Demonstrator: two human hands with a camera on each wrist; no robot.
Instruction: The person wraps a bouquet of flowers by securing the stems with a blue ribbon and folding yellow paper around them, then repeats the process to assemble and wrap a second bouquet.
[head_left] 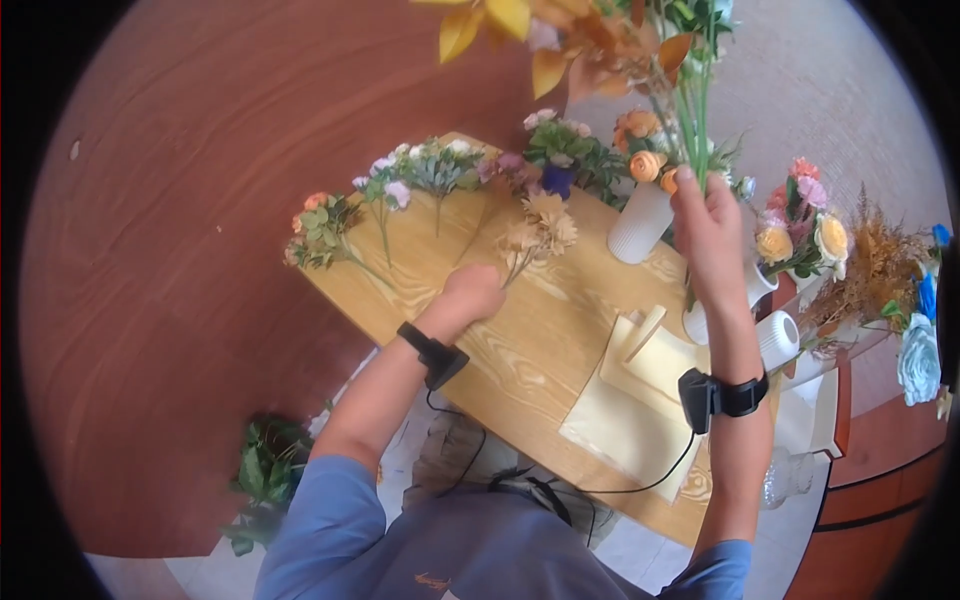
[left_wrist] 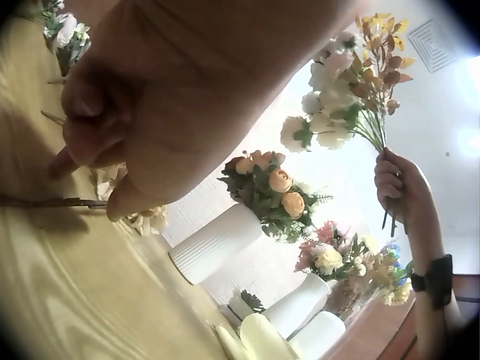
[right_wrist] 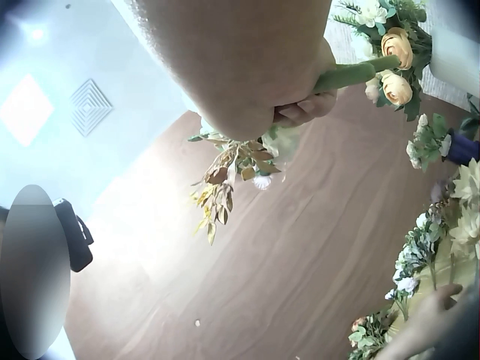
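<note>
My right hand [head_left: 712,235] is raised above the right side of the table, gripping a bunch of artificial flowers [left_wrist: 330,112] by their green stems [head_left: 695,115]. White blooms and yellow-orange leaves [right_wrist: 217,184] spread from the bunch's top. Low over the table, my left hand [head_left: 475,292] is beside a beige artificial flower [head_left: 540,232]. In the left wrist view, the thumb and a finger stand apart near its brown stem [left_wrist: 60,202], and the thumb tip overlaps it.
Several loose flower sprays [head_left: 325,225] lie along the table's [head_left: 520,345] far left edge. A ribbed white vase [head_left: 640,222] holds orange flowers, with more white vases [head_left: 778,338] to its right. Pale yellow sheets [head_left: 630,430] cover the near right corner. Green foliage [head_left: 268,470] is below at left.
</note>
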